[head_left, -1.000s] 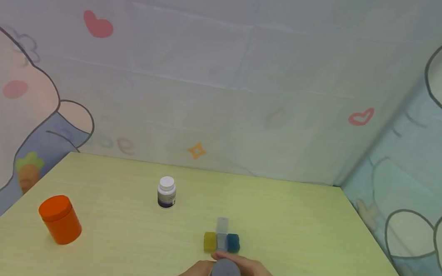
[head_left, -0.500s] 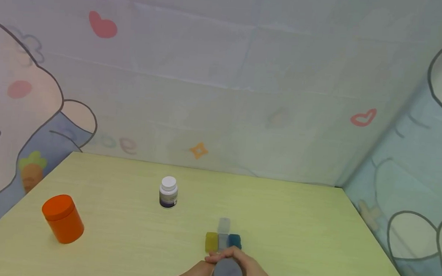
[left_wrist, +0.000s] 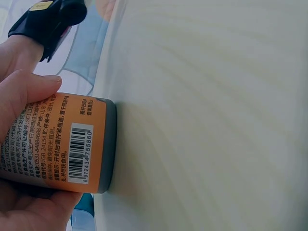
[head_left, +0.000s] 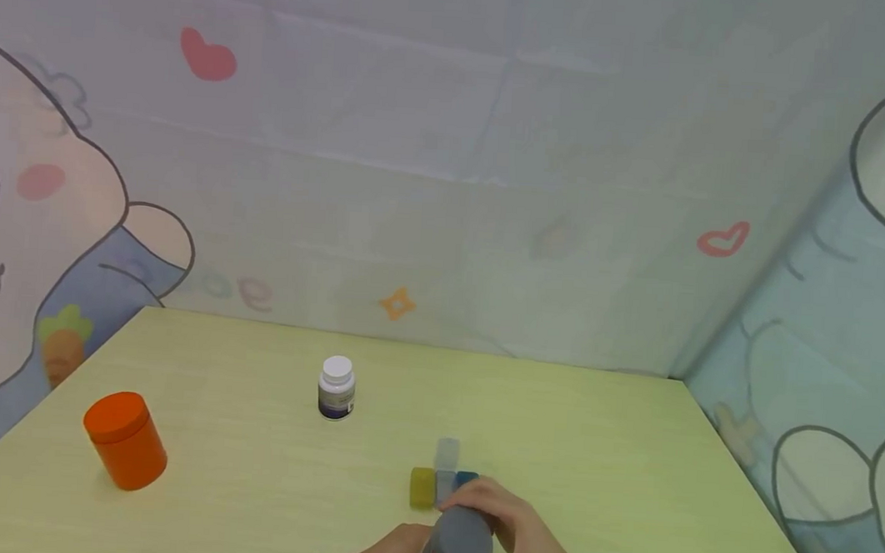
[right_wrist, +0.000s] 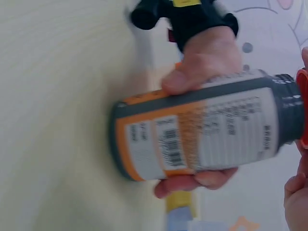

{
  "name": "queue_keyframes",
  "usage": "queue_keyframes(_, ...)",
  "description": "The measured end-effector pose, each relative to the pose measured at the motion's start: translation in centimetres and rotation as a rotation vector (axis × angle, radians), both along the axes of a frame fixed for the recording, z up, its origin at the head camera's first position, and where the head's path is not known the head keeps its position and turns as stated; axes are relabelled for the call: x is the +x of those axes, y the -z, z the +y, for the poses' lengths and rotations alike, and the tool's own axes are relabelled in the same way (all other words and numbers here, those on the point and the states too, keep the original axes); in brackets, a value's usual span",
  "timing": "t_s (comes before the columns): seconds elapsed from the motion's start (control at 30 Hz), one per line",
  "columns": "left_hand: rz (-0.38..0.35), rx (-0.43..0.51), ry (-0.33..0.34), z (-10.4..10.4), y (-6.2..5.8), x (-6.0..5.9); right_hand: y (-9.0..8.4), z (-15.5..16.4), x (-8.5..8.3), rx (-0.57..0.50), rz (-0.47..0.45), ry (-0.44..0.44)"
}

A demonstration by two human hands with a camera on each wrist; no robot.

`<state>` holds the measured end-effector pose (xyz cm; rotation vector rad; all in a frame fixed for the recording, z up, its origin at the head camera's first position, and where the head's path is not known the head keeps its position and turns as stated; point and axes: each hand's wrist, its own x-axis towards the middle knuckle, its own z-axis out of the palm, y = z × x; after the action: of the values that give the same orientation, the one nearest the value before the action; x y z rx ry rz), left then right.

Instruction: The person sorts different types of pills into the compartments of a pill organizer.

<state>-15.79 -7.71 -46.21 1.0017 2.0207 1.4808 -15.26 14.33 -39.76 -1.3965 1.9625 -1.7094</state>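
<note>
Bottle (right_wrist: 207, 130) with an orange and whitish label is held between the two hands, at the near edge of the head view. The left hand (head_left: 394, 550) wraps its body, thumb on one side and fingers on the other, as both wrist views show. A barcode (left_wrist: 80, 153) is printed on the label near the dark base; whether that base touches the table (head_left: 598, 452) I cannot tell. At the other end, the dark threaded neck (right_wrist: 290, 108) is bare, seen a little blurred.

The right hand (head_left: 515, 531) grips the grey lid (head_left: 462, 541) with its fingers bent over the far side. The lid sits tilted at the mouth of the bottle, its red inside showing in the right wrist view. Each wrist carries a black device, clearest on the right arm in the left wrist view.

Just beyond the hands lie four small blocks: a yellow block (head_left: 422, 488), a pale blue block (head_left: 444, 487) next to it, a teal block (head_left: 467, 477) partly hidden by the right fingers, and a clear block (head_left: 446, 454) behind the pale one. Well to the left of the hands stands an orange jar (head_left: 126, 441). Farther out, ahead and left, is a small white bottle (head_left: 336, 388). Behind everything hangs a printed cloth (head_left: 449, 143).
</note>
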Motion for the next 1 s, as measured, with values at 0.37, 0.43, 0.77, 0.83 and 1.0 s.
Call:
queue_keyframes(0.37,-0.123,0.045,-0.022,0.3,-1.8,1.2,-3.3,1.3,-0.1,-0.047,0.089,0.202)
queue_keyframes(0.43,-0.149,0.032,-0.03,0.4,-1.9,1.3,-3.5,1.7,-0.3,-0.041,0.08,0.262)
queue_keyframes(0.77,-0.181,-0.011,-0.083,0.7,-2.1,1.4,-3.6,3.9,-1.3,-0.097,0.044,0.415)
queue_keyframes(0.83,-0.159,-0.027,-0.09,0.8,-2.1,1.4,-3.5,4.3,-1.4,-0.059,0.073,0.494)
queue_keyframes(1.0,-0.114,-0.071,-0.098,0.7,-2.1,1.2,-2.9,5.5,-1.7,0.068,0.112,0.678)
